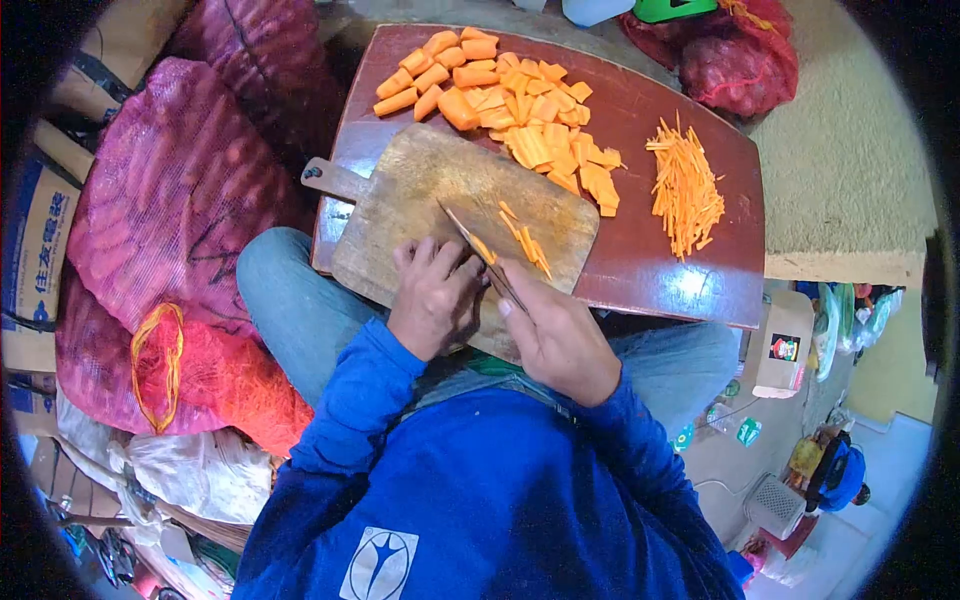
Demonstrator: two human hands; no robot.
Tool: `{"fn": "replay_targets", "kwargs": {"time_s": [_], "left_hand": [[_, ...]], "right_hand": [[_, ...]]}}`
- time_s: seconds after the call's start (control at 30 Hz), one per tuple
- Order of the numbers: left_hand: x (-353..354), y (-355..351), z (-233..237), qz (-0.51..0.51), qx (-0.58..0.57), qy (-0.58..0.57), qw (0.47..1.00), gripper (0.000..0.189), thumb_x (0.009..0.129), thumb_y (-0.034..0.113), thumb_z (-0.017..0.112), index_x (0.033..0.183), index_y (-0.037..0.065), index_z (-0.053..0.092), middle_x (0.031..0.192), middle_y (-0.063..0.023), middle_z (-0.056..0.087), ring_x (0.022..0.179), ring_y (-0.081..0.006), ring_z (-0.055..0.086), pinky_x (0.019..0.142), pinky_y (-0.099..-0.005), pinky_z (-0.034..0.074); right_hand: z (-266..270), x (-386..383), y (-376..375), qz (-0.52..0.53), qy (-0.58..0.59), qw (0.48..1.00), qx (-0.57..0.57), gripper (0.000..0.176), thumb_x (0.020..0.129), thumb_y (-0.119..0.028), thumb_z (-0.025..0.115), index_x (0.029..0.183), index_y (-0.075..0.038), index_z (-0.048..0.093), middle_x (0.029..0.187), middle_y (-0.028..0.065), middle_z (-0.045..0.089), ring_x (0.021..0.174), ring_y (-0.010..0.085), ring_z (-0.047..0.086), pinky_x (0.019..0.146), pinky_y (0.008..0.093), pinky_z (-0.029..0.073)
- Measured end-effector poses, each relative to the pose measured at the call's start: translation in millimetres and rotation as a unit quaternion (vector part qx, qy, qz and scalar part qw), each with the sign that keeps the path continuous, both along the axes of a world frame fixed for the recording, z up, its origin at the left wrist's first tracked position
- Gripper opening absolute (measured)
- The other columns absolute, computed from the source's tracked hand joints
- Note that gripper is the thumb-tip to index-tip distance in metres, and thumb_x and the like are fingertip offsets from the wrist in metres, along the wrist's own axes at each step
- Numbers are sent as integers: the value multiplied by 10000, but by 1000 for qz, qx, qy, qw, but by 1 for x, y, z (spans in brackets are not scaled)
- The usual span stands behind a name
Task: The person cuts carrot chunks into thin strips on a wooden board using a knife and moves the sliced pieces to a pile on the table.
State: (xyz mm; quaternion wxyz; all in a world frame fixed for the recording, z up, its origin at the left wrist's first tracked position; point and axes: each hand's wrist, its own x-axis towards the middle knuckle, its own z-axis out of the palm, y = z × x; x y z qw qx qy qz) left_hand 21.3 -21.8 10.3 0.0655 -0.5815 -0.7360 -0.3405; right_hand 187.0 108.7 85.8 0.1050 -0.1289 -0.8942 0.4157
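Note:
My right hand point(562, 338) is closed round the handle of a knife point(466, 232), its blade slanting up and left across a wooden cutting board point(385, 235). Curled fingers of my left hand point(435, 297) press down on the board just left of the blade; whatever is under them is hidden. Right of the blade lie a few cut carrot sticks point(527, 240), and a sliver of orange shows against the blade. Behind the board are chunks of peeled carrot point(437, 72) and a heap of flat carrot slices point(545, 125). A pile of thin carrot strips point(686, 190) sits at the right.
The board rests on a reddish-brown low table point(650, 275) across my legs. Large red mesh sacks point(175, 190) stand close on the left, near stacked cardboard boxes point(45, 240). Another red mesh bag point(740, 65) is behind the table. A carton point(783, 345) stands right.

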Motion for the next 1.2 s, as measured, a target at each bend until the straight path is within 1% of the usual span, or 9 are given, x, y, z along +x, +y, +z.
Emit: {"fn": "replay_targets", "kwargs": {"time_s": [0.17, 0.37, 0.57, 0.77, 0.87, 0.97, 1.07, 1.13, 1.2], "left_hand": [[-1, -3, 4, 4, -8, -5, 1000, 293, 807, 142, 813, 1087, 88, 748, 1071, -96, 645, 1020, -324, 596, 918, -503, 406], [-2, -3, 1, -8, 5, -21, 1000, 300, 810, 124, 806, 1104, 88, 757, 1069, -94, 657, 1017, -317, 595, 928, -507, 406], [-2, -5, 3, -9, -2, -37, 999, 304, 796, 122, 808, 1093, 76, 760, 1063, -78, 666, 1006, -314, 595, 935, -508, 402], [-4, -5, -6, -13, 18, -42, 999, 305, 774, 106, 807, 1074, 73, 765, 1039, -73, 663, 1026, -309, 600, 947, -505, 394], [-4, -6, -1, -13, 8, -47, 999, 312, 765, 98, 803, 1073, 70, 763, 1036, -74, 660, 1032, -313, 602, 952, -506, 392], [-4, -5, -3, -20, 11, -41, 999, 326, 753, 90, 795, 1076, 64, 760, 1036, -78, 653, 1034, -318, 600, 957, -506, 393], [-7, -5, -6, -29, 23, -38, 999, 341, 741, 82, 786, 1079, 56, 758, 1040, -83, 649, 1034, -323, 598, 959, -505, 395], [-5, -8, -7, -29, 29, -50, 998, 344, 737, 78, 781, 1080, 52, 757, 1044, -85, 648, 1034, -325, 597, 961, -504, 395], [-4, -7, -6, -22, 14, -41, 999, 355, 725, 77, 777, 1078, 48, 755, 1044, -88, 650, 1043, -326, 601, 960, -504, 401]], "right_hand": [[22, 12, -11, -12, -95, 995, -8, 403, 1058, -135, 581, 1413, 42, 509, 1134, 341, 703, 1008, 535, 694, 830, 571, 575], [2, -6, -1, 4, -21, 1000, 18, 426, 1053, -143, 596, 1429, 31, 497, 1105, 330, 711, 950, 512, 717, 782, 568, 586], [4, 5, -12, -25, -65, 997, -41, 416, 1052, -131, 585, 1428, 25, 496, 1070, 329, 706, 964, 543, 694, 810, 590, 571], [13, 0, -6, 3, 2, 1000, -23, 436, 1056, -132, 580, 1444, 45, 488, 1077, 335, 705, 957, 542, 696, 805, 585, 574], [13, 10, -13, -25, -85, 994, -64, 446, 1060, -133, 566, 1457, 51, 483, 1075, 345, 701, 973, 557, 682, 813, 593, 566], [5, -1, -10, -19, -27, 999, -38, 472, 1056, -129, 576, 1479, 54, 472, 1076, 346, 705, 983, 552, 691, 825, 586, 570], [14, -6, -8, -26, -95, 990, -105, 453, 1056, -81, 576, 1481, 68, 538, 1185, 336, 712, 1112, 512, 709, 967, 477, 567], [9, 7, -12, -21, -40, 997, -55, 466, 1057, -127, 571, 1478, 52, 483, 1102, 348, 709, 998, 547, 698, 844, 581, 572], [2, 5, -15, -18, -32, 997, -64, 469, 1059, -130, 571, 1482, 53, 484, 1108, 349, 709, 1006, 548, 698, 850, 581, 571]]}}
